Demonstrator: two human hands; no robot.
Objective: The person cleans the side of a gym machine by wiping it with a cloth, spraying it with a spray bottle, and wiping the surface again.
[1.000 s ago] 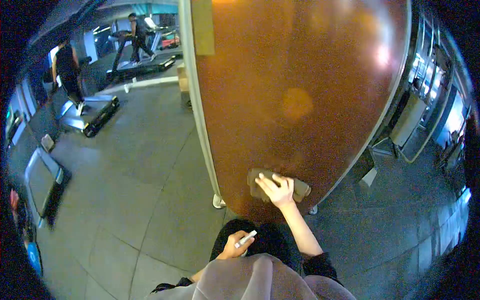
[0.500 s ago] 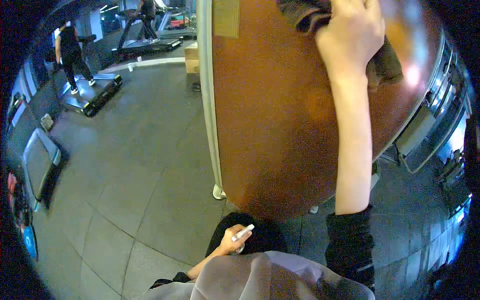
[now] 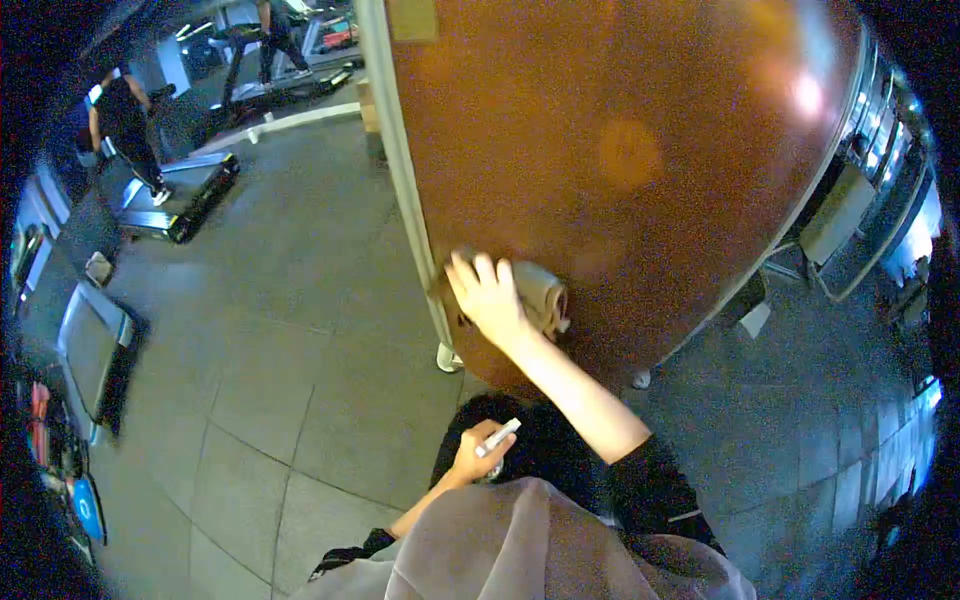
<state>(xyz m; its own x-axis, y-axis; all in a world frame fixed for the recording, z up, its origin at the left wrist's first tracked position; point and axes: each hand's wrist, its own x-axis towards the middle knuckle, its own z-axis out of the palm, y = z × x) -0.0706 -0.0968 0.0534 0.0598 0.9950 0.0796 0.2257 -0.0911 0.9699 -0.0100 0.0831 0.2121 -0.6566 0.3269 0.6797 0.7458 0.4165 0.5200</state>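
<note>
right hand is spread over the cloth mid-frame, so i'd press evenly against the brown board, left hand gripping the white thing below.

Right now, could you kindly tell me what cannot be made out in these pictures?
Cloth, head view: partly hidden beneath the right hand.
White-topped bottle, head view: body mostly covered by the left hand.
Brown panel, head view: top cut off by the picture's upper edge.
Blue object, head view: white marking too small and blurred to read.
</note>
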